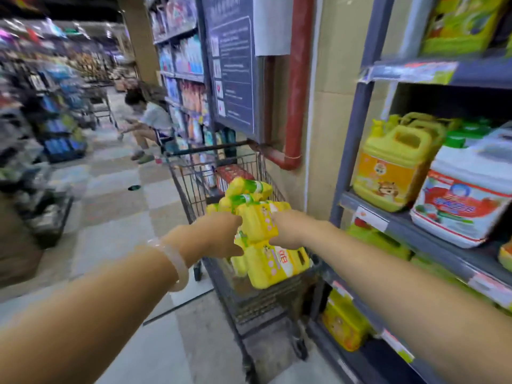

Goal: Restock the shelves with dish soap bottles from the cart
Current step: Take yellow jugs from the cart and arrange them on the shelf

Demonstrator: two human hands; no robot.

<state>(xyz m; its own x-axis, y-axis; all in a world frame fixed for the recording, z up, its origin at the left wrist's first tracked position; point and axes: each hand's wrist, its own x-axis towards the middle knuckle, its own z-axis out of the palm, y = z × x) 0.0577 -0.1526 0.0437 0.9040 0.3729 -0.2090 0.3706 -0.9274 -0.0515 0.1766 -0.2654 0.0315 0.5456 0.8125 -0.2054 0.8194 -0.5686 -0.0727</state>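
Left hand and right hand gripping 1 yellow dish soap bottle above cart; lift straight, clear cart rim.

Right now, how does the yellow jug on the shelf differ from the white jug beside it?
The yellow jug has a yellow cap and an orange label; the white jug has a green cap and a red and blue label. The yellow jug stands further left, nearer the shelf post. Both stand upright on the same shelf, each with a moulded handle.

We see yellow dish soap bottles with green caps heaped in the wire cart, shelves at three o'clock.
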